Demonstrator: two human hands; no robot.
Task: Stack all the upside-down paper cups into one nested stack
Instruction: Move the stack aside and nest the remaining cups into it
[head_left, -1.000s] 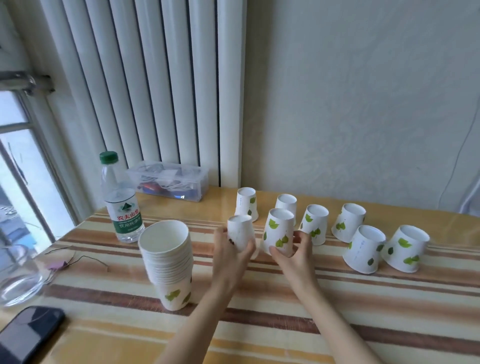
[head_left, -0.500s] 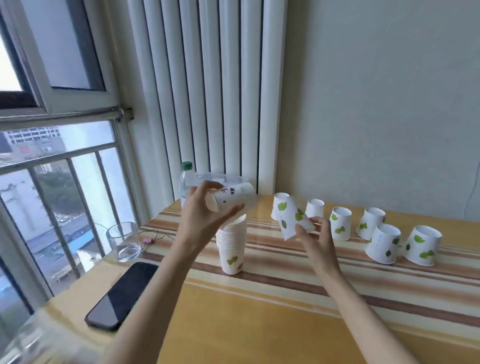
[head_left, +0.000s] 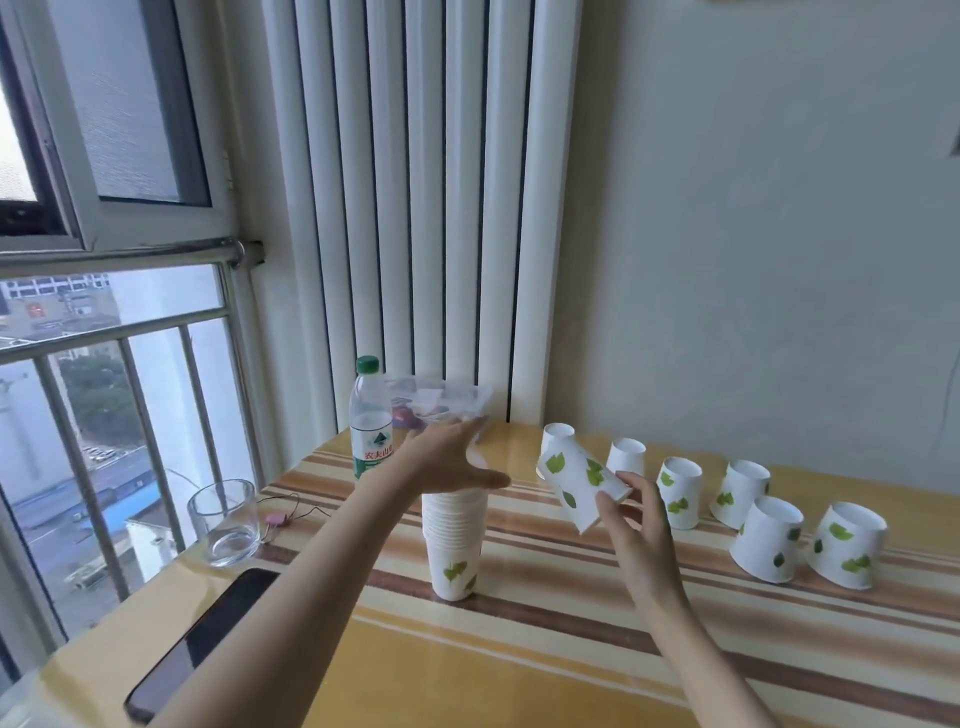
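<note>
Pressing flat on the nested stack of white leaf-printed paper cups (head_left: 453, 540), the left hand (head_left: 451, 460) is spread; the right hand (head_left: 631, 512) pinches a tilted leaf-printed paper cup (head_left: 582, 483), probably next to be dropped on top.

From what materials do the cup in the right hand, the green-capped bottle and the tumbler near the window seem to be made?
Cup: apparently paper, matte white with printed green leaves, thin wall.
Bottle: probably clear plastic, see-through, with a glossy green cap and a printed label.
Tumbler: likely glass, transparent with bright reflections; clear plastic is possible.
</note>
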